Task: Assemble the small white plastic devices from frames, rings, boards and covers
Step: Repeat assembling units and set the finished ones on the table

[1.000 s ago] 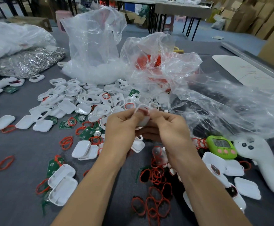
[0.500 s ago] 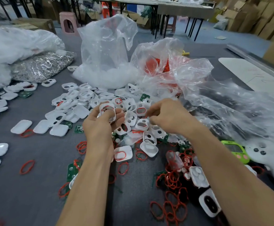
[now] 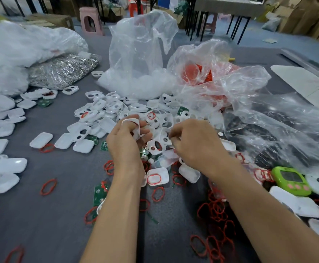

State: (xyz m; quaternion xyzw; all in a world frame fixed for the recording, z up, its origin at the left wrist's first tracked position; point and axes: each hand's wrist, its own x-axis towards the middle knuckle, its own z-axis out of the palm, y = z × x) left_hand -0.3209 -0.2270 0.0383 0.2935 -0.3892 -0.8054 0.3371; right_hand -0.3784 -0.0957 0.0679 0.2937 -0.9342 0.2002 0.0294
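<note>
**While one hand gripped a frame, the other sat low in the pile**

Where the heap of white frames [image 3: 105,109] spread across the middle of the picture, the left hand [image 3: 124,143] was raised just above it. Its thumb and fingers were clamped around a single white frame [image 3: 131,123] with some red ring showing in it. The right hand [image 3: 196,143] hung just beside it at centre right, fingers curled down onto the loose parts; whether they pinched anything I could not tell.

Between the two wrists lay a white cover [image 3: 157,176] with a red ring resting on it. Loose red rings [image 3: 217,207] were strewn thickly at lower right, and green boards [image 3: 100,192] showed beside the left forearm. More white covers [image 3: 41,140] lay at centre left on the grey table [image 3: 41,224].

A tall clear bag [image 3: 141,54] stood at upper centre, with a bag of red rings [image 3: 198,73] just right of it. A green gadget [image 3: 291,180] sat near the right edge.
</note>
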